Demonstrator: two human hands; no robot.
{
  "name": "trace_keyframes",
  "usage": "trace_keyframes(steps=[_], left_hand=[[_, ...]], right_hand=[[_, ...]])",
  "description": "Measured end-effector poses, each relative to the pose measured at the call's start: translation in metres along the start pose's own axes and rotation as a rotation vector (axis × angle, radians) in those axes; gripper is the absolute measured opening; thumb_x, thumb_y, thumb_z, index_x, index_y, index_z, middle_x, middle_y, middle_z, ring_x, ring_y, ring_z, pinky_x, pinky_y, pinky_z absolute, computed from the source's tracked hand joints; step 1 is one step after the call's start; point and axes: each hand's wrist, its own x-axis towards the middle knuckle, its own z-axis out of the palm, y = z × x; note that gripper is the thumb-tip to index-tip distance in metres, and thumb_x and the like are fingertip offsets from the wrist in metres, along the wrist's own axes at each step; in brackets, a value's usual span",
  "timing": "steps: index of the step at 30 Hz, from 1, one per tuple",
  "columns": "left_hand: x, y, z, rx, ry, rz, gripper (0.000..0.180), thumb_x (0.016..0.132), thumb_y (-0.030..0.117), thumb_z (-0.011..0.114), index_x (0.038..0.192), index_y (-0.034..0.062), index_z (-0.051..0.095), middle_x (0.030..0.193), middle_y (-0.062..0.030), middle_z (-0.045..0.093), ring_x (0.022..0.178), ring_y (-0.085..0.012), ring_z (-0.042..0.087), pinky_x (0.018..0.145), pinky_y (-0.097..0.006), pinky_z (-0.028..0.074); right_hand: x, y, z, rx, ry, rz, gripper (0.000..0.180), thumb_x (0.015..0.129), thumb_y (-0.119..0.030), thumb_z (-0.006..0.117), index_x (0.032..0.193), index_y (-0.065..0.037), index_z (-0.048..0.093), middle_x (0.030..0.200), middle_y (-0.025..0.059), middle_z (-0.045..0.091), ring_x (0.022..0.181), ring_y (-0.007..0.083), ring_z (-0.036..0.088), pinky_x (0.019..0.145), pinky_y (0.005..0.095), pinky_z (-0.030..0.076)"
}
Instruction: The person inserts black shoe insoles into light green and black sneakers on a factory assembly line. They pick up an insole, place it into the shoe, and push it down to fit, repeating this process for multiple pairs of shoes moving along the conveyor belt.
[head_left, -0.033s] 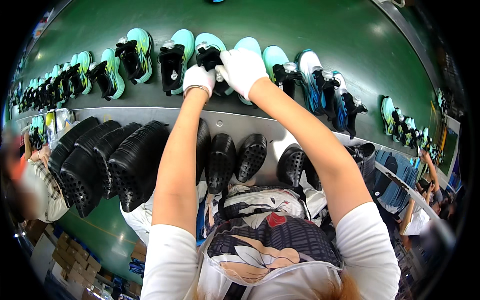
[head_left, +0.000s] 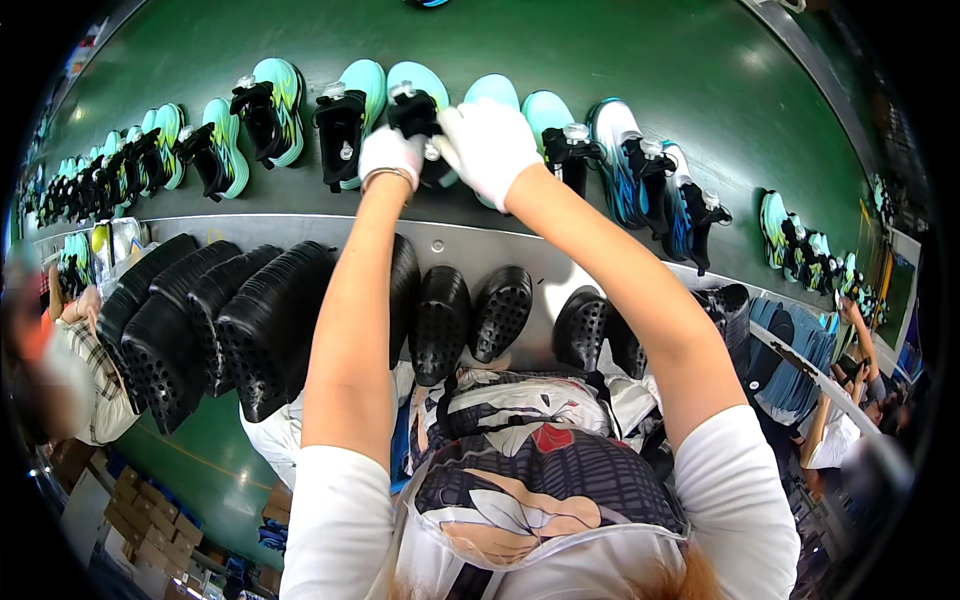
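A row of turquoise-and-black sneakers lies on the green surface ahead. My two white-gloved hands are at one sneaker [head_left: 417, 82] near the middle, which has a black collar. My left hand [head_left: 391, 157] is beside the collar's left edge, its fingers smeared by motion. At the collar's right side is my right hand [head_left: 492, 150], with thumb and fingers apart and nothing visible between them. It partly covers the neighbouring turquoise sneaker [head_left: 493, 90]. Left of my hands lies another sneaker [head_left: 365, 85], with a clear round piece at its top.
Stacked black perforated clogs [head_left: 265, 340] stand near left, and loose black clogs [head_left: 441, 320] sit along the near metal edge. White-and-blue sneakers [head_left: 617, 150] lie to the right. Stacked blue-grey flat pieces [head_left: 790, 350] stand at far right. Other people work at both sides.
My left hand has moved slightly left, away from the sneaker's heel. My right hand has shifted only a little. The row of sneakers has moved slightly left.
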Motion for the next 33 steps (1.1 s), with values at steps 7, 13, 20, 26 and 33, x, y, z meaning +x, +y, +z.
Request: trace_keyframes(steps=[7,13,20,26,33], left_hand=[[-0.020,0.012,-0.056,0.105,0.109,0.075,0.053,0.080,0.043,0.059,0.116,0.0038,0.059,0.105,-0.0243,0.062,0.098,-0.0379,0.061,0.087,-0.043,0.049],[-0.071,0.036,-0.072,-0.158,0.413,0.328,0.049,0.078,0.036,0.065,0.119,0.0098,0.060,0.102,-0.0193,0.061,0.091,-0.0350,0.062,0.082,-0.041,0.049],[-0.140,0.067,-0.045,-0.228,0.271,0.496,0.044,0.080,0.034,0.064,0.115,0.0074,0.061,0.100,-0.0178,0.062,0.090,-0.0333,0.061,0.083,-0.040,0.048],[-0.194,0.074,-0.020,-0.253,0.076,0.527,0.041,0.083,0.029,0.065,0.118,0.0081,0.060,0.103,-0.0135,0.062,0.087,-0.0239,0.065,0.079,-0.033,0.051],[-0.220,0.083,-0.016,-0.301,-0.016,0.526,0.036,0.085,0.025,0.063,0.116,0.0067,0.061,0.101,-0.0139,0.062,0.090,-0.0251,0.065,0.080,-0.033,0.051]], right_hand=[[-0.093,0.005,-0.018,0.000,-0.374,0.106,0.035,0.085,-0.027,0.058,0.114,-0.012,0.045,0.096,0.0132,0.060,0.081,0.0317,0.065,0.067,0.0422,0.052],[-0.122,0.064,-0.023,-0.042,-0.279,0.216,0.025,0.089,-0.009,0.042,0.113,-0.012,0.045,0.096,0.0174,0.062,0.083,0.0329,0.065,0.069,0.0422,0.052],[-0.135,0.091,-0.047,-0.124,-0.239,0.386,0.023,0.085,-0.008,0.049,0.108,-0.008,0.049,0.106,0.0154,0.060,0.094,0.0312,0.064,0.075,0.0403,0.052],[-0.235,0.032,-0.068,-0.003,-0.292,0.244,0.032,0.079,-0.026,0.062,0.101,-0.004,0.055,0.098,0.0170,0.057,0.092,0.0333,0.060,0.079,0.0427,0.050],[-0.318,-0.034,-0.052,-0.170,-0.527,0.279,0.037,0.068,-0.023,0.073,0.098,-0.006,0.058,0.097,0.0108,0.053,0.088,0.0263,0.058,0.073,0.0370,0.051]])
